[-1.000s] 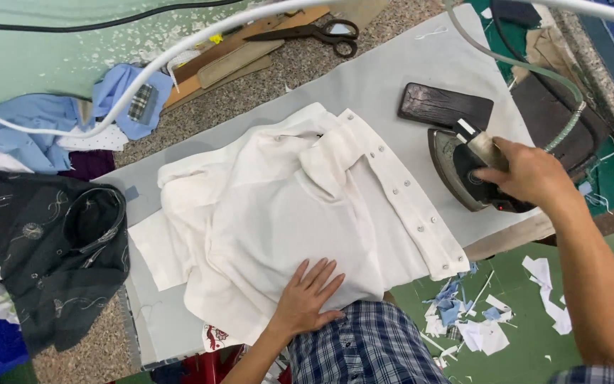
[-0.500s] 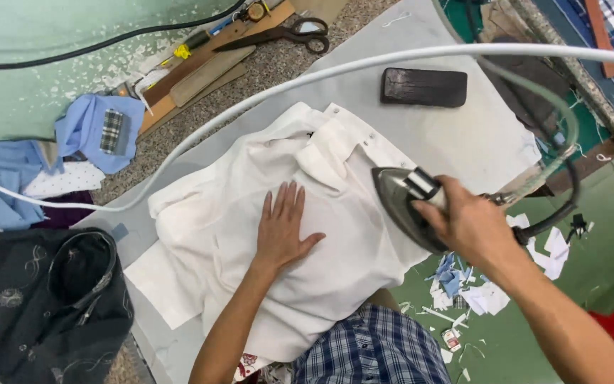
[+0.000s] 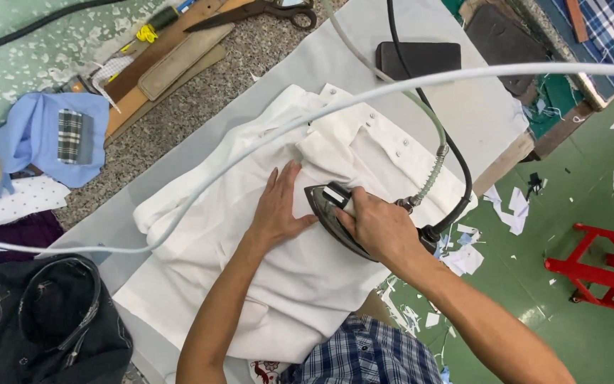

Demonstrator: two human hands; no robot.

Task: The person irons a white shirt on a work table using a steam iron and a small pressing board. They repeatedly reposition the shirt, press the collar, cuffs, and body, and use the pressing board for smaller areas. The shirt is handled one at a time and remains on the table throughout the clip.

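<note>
Pointed metal iron (image 3: pixel 335 217), gripped by right hand (image 3: pixel 378 227), now moved onto creased white shirt (image 3: pixel 278 277); left hand (image 3: pixel 278 206) laid flat, open, beside it.

Bright, even overhead light, soft shadows, sharp focus, slight wide-angle edge distortion.

A single head-worn camera looks steeply down from above the person's chest onto the desk (image 3: pixel 179 135), close enough that both forearms fill the near half. The desk runs slantwise from near left to far right, with green floor (image 3: pixel 591 178) at the right edge.
</note>
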